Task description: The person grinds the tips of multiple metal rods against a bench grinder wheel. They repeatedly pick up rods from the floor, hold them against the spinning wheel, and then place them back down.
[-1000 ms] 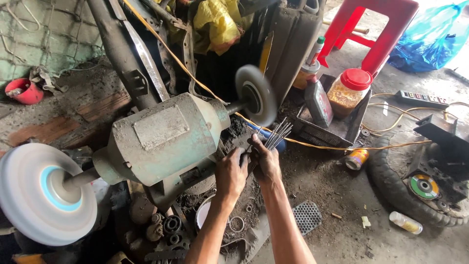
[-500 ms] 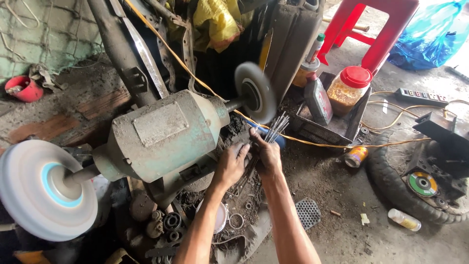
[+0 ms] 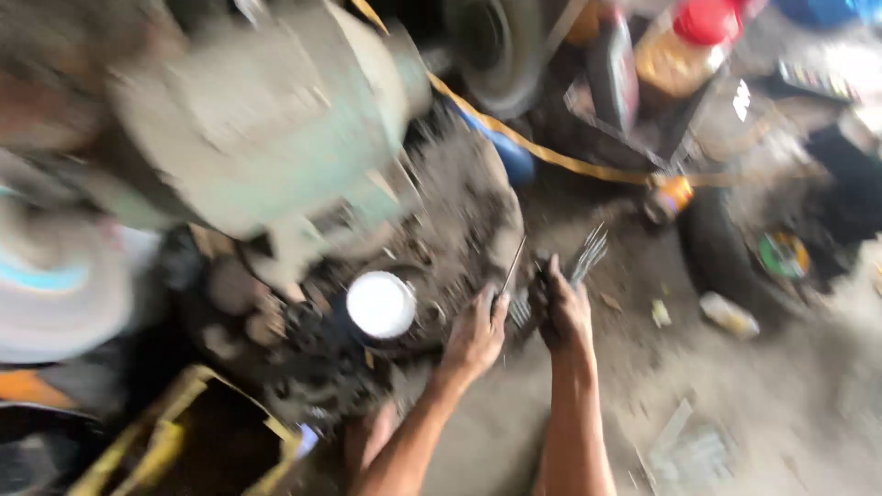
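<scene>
Both hands have dropped below the green bench grinder (image 3: 257, 138), and your view is blurred. Your right hand (image 3: 562, 312) is clenched around a bundle of thin metal rods (image 3: 588, 255); your left hand (image 3: 475, 332) pinches one rod (image 3: 512, 266). Judged light, stiff and slippery; grip mid-length. Beyond the grinder: a red-lidded jar (image 3: 684, 46).

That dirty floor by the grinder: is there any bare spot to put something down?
The floor to the right of the right hand, below the tyre, is mostly bare apart from small scraps. Left of the left hand, the white round lid, dark metal parts and the grinder crowd it.
</scene>
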